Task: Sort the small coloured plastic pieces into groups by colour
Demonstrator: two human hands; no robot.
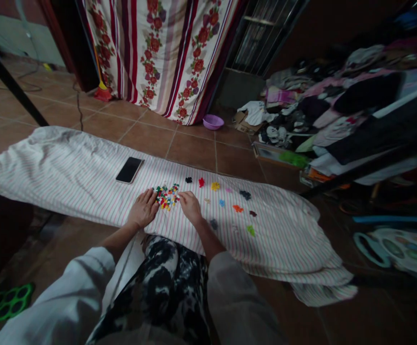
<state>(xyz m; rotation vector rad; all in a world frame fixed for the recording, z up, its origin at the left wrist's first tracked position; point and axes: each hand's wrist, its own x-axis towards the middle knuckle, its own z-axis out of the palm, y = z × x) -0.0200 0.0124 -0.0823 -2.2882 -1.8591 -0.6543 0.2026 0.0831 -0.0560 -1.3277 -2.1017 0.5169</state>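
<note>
A mixed pile of small multicoloured pieces [167,197] lies on a striped cloth [86,182], between my two hands. My left hand [144,209] rests flat with fingers stretched out, its fingertips at the pile's left edge. At the right edge, the fingers of my right hand [191,206] are pinched together; whatever they hold is too small to make out. Further right sit small single-colour groups, among them black pieces [188,180], red pieces [201,182], yellow pieces [215,186], blue pieces [221,203], orange pieces [237,209] and lime green pieces [250,230].
A phone [129,170] lies on the cloth beyond my left hand. Across the tiled floor hang a floral curtain [172,57] and, by its foot, stands a purple bowl [213,122]. Heaped clothes [309,105] fill the right side. Dark bars cross both sides.
</note>
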